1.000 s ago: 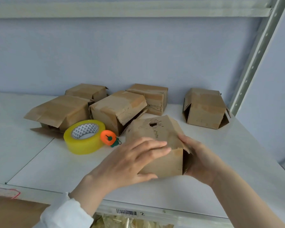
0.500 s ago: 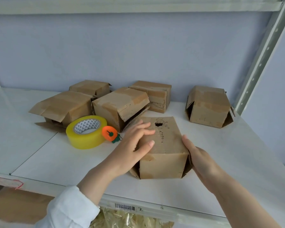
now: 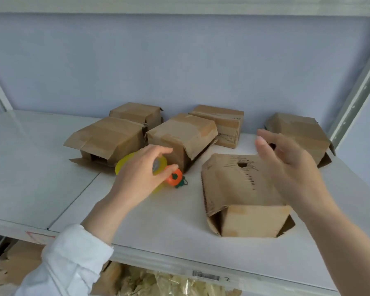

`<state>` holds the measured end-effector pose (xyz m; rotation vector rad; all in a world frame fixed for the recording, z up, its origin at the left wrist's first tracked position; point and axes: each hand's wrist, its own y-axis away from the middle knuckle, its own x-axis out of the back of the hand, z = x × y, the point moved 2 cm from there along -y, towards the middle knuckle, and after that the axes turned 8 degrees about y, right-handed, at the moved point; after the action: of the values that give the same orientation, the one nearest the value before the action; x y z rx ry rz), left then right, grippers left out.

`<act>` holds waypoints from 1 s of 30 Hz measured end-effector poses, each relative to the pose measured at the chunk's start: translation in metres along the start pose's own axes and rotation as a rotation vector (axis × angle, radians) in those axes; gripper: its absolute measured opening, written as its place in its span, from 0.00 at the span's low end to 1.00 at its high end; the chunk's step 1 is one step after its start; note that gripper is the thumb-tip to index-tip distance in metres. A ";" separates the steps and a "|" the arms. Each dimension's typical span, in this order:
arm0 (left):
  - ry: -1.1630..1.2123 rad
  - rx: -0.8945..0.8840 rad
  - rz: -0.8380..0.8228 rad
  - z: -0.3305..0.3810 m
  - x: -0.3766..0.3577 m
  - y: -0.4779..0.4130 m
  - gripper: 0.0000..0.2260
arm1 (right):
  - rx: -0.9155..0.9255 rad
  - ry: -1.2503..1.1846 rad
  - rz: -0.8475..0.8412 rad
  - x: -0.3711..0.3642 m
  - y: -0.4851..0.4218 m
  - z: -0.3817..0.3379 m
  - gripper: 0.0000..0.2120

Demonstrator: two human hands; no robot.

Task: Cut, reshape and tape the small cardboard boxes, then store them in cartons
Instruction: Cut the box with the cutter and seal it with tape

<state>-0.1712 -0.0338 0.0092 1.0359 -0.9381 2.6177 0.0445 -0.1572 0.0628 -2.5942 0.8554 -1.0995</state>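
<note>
A small cardboard box [image 3: 244, 189] with a punched hole and slits in its top lies on the white shelf [image 3: 158, 221], its open end flaps facing me. My left hand [image 3: 141, 178] hovers over the yellow tape roll [image 3: 124, 165], fingers loosely curled, thumb tip beside the orange round cutter [image 3: 174, 178]; it holds nothing that I can see. My right hand [image 3: 286, 167] is raised above the box's far right side, fingers spread, blurred and touching nothing.
Several other small cardboard boxes stand at the back: one with loose flaps [image 3: 107, 139], one behind it [image 3: 137, 113], a middle one [image 3: 184, 133], one further back [image 3: 222, 122], one at right [image 3: 299, 133]. A metal upright [image 3: 355, 99] bounds the right side.
Both hands have left the front box. My left hand moved left onto the tape roll and cutter; my right hand lifted up and back. The box lies still.
</note>
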 end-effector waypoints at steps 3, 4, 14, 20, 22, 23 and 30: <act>-0.249 0.033 -0.126 -0.022 -0.008 0.002 0.24 | 0.093 0.078 -0.120 -0.025 -0.004 -0.028 0.17; -0.299 0.046 -0.170 -0.033 -0.008 0.003 0.25 | 0.113 0.131 -0.181 -0.045 -0.008 -0.038 0.18; 0.146 0.126 -0.052 -0.062 0.018 0.016 0.13 | 0.014 0.328 -0.595 -0.135 -0.033 -0.053 0.25; 0.654 0.292 0.014 -0.056 0.040 0.034 0.10 | -0.034 -0.120 -0.702 -0.131 -0.030 -0.077 0.03; 0.712 0.321 -0.014 -0.057 0.044 0.032 0.17 | -0.023 -0.148 -0.697 -0.132 -0.030 -0.086 0.04; 0.713 0.327 -0.037 -0.057 0.045 0.029 0.18 | -0.005 -0.149 -0.671 -0.134 -0.030 -0.092 0.05; 0.632 0.212 0.080 -0.068 0.053 0.005 0.12 | 0.215 -0.014 -0.354 -0.151 -0.034 -0.114 0.07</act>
<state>-0.2504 0.0004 0.0043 0.1544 -0.5660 2.8635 -0.1050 -0.0371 0.0664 -2.6230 0.2577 -1.1810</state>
